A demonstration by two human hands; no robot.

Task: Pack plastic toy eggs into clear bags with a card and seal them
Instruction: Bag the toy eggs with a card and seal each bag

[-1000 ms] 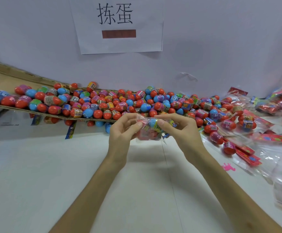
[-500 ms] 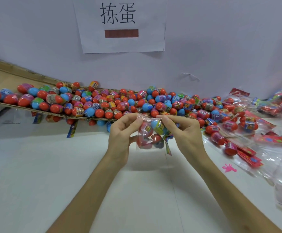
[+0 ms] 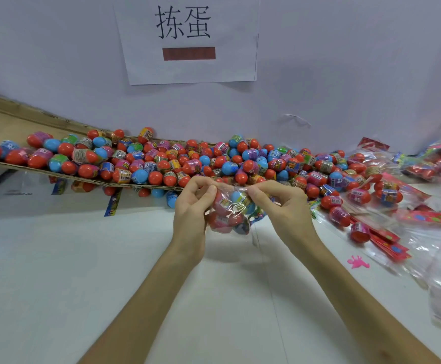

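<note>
While both pinch its top, bag (image 3: 229, 214) hangs between left hand (image 3: 191, 206) and right hand (image 3: 283, 206).

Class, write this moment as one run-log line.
stage: sealing | left hand: pinches top of clear plastic bag holding toy eggs | right hand: pinches same top | seal: cannot tell

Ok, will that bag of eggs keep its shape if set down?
Likely floppy: the bag crinkles and hangs from where the left hand and right hand pinch its top. Set down, it probably slumps; the round eggs inside might roll it. Seems light: fingertips alone carry it.
</note>
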